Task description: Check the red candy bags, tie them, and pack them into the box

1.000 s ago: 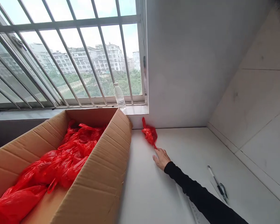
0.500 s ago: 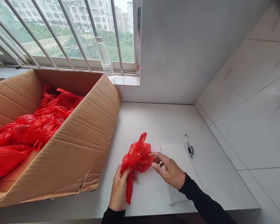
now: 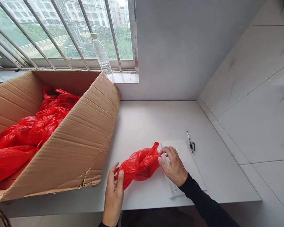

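Writing: small marks on the paper [image 3: 190, 162] under the right hand [image 3: 174, 167], too small to read from where I stand
Red plastic bag [image 3: 140, 165]: crumpled, stretched between both hands, above the front part of the bench [image 3: 144, 123]
Left hand [image 3: 114, 192]: grip pinched on the bag's left end, thumb uppermost
Right-hand grip: narrow, thumb and fingertips on the bag's right end
Bench span: white top, cardboard box [image 3: 85, 138] at left, tiled wall [image 3: 255, 126] at right; front edge crossed by both arms
Box contents: more red bags [image 3: 29, 129]
Pen [image 3: 189, 137]: beside the paper, right
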`<action>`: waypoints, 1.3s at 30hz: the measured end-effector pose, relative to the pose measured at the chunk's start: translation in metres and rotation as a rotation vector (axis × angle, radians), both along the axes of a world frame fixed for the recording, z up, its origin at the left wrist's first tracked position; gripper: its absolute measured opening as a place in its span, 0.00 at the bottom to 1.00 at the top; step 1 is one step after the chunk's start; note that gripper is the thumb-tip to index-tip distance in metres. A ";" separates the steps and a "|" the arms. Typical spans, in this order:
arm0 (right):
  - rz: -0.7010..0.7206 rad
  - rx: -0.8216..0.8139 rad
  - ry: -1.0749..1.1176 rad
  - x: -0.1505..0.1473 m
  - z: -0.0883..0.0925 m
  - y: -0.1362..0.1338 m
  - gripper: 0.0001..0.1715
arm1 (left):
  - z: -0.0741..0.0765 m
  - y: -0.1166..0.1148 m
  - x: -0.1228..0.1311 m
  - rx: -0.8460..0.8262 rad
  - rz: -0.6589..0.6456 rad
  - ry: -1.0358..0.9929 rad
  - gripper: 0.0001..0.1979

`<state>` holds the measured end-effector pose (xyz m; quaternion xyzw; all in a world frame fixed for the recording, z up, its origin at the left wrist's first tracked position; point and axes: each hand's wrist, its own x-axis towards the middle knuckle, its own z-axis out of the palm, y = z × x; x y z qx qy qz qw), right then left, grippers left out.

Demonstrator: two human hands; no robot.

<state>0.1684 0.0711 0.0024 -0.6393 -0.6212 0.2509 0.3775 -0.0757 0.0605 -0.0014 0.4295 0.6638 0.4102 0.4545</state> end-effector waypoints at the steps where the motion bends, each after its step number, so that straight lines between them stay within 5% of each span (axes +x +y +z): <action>1: 0.031 0.033 -0.008 -0.004 0.001 -0.002 0.10 | 0.001 -0.002 0.005 0.088 0.002 0.089 0.34; 4: 0.177 0.114 -0.066 -0.020 0.001 -0.002 0.19 | 0.002 0.002 0.018 0.438 -0.209 0.481 0.28; 7: 0.213 0.099 -0.091 -0.026 0.000 0.001 0.05 | -0.003 0.014 0.013 0.608 -0.398 0.684 0.09; 13: -0.057 0.038 -0.031 0.007 0.009 -0.001 0.08 | 0.004 0.014 -0.018 0.583 -0.168 0.640 0.07; 17: 0.050 0.098 -0.101 -0.001 0.014 -0.005 0.17 | 0.010 0.007 -0.003 0.628 -0.335 0.646 0.27; 19: 0.155 0.095 -0.137 -0.010 0.015 -0.004 0.21 | 0.007 0.009 0.005 0.678 -0.434 0.672 0.22; 22: 0.125 0.056 -0.076 -0.009 0.015 -0.001 0.08 | 0.002 0.014 0.000 0.704 -0.377 0.665 0.06; 26: -0.132 -0.004 0.105 0.010 0.021 -0.002 0.08 | 0.011 0.012 -0.012 0.658 -0.180 0.636 0.06; 30: -0.042 -0.043 0.144 0.008 0.030 -0.007 0.07 | 0.020 0.011 0.007 0.681 -0.330 0.589 0.22; 33: -0.023 -0.031 0.156 0.003 0.033 -0.007 0.12 | 0.018 0.019 0.019 0.667 -0.419 0.544 0.11; 35: -0.092 -0.018 0.179 0.008 0.032 -0.006 0.14 | 0.016 0.023 0.015 0.631 -0.344 0.517 0.04; 39: -0.197 -0.005 0.262 0.023 0.025 -0.005 0.11 | 0.017 0.022 -0.003 0.525 -0.163 0.468 0.08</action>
